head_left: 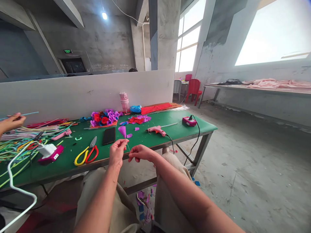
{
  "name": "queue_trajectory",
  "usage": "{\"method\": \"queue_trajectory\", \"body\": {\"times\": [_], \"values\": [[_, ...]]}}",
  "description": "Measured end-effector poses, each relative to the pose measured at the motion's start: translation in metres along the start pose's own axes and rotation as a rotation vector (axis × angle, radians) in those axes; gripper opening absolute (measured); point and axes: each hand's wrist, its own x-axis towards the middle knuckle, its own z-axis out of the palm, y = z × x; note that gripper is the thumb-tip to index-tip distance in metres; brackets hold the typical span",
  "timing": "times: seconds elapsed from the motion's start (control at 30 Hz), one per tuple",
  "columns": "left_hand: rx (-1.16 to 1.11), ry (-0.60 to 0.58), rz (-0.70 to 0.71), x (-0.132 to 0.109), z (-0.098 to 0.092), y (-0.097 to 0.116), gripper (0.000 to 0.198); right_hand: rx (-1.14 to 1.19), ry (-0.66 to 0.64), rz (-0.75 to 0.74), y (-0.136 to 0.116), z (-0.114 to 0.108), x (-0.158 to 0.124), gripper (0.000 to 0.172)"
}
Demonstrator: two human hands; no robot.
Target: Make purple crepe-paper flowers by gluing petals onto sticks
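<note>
My left hand [117, 151] pinches a thin stick that carries a purple paper cone [122, 130] at its upper end. The stick runs down toward my right hand [139, 153], whose fingers are closed in a pinch near its lower end. Both hands hover over the front edge of the green table [73, 158], just in front of a black phone [109, 135]. Small purple paper scraps [129, 135] lie just beyond the cone.
On the table lie yellow-and-red scissors [86, 153], a pink glue gun [156, 130], a pile of paper flowers [105, 117], red and purple paper pieces [137, 119], coloured sticks [17, 145] and a pink box [189, 121]. Another person's hand [12, 121] holds a stick at left.
</note>
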Motion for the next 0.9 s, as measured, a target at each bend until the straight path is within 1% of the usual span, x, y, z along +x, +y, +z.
{"method": "queue_trajectory", "body": {"times": [0.07, 0.1, 0.17, 0.3, 0.37, 0.43, 0.5, 0.57, 0.63, 0.77, 0.83, 0.9], "values": [[-0.048, 0.055, 0.006, 0.005, -0.006, 0.004, 0.029, -0.077, -0.107, 0.051, 0.004, 0.004, -0.001, 0.02], [-0.067, 0.074, 0.001, 0.007, -0.009, 0.005, 0.03, -0.103, -0.138, 0.064, 0.005, 0.006, -0.001, 0.017], [-0.09, 0.088, -0.01, 0.011, -0.014, 0.007, 0.033, -0.144, -0.152, 0.081, 0.008, 0.008, -0.002, 0.015], [-0.1, 0.062, -0.033, 0.011, -0.016, 0.007, 0.034, -0.228, -0.055, 0.073, 0.005, 0.002, -0.006, 0.019], [-0.099, 0.05, -0.045, 0.009, -0.015, 0.007, 0.036, -0.244, -0.063, 0.013, 0.001, -0.004, -0.01, 0.018], [-0.103, 0.048, -0.05, 0.008, -0.013, 0.008, 0.036, -0.222, -0.055, -0.057, -0.003, -0.009, -0.014, 0.021], [-0.11, 0.05, -0.05, 0.007, -0.012, 0.009, 0.037, -0.153, 0.043, -0.082, -0.005, -0.012, -0.017, 0.022], [-0.114, 0.045, -0.051, 0.007, -0.011, 0.01, 0.036, -0.044, 0.144, -0.085, -0.008, -0.014, -0.019, 0.028], [-0.109, 0.034, -0.053, 0.007, -0.01, 0.01, 0.036, 0.049, 0.203, -0.107, -0.01, -0.016, -0.02, 0.034], [-0.073, 0.016, -0.045, 0.005, -0.006, 0.008, 0.036, 0.055, 0.336, -0.121, -0.011, -0.015, -0.018, 0.038], [-0.06, -0.008, -0.04, 0.002, -0.003, 0.006, 0.037, 0.053, 0.345, -0.134, -0.009, -0.014, -0.015, 0.039], [-0.057, -0.048, -0.05, -0.001, 0.0, 0.004, 0.037, 0.05, 0.314, -0.151, -0.006, -0.011, -0.011, 0.04]]}}
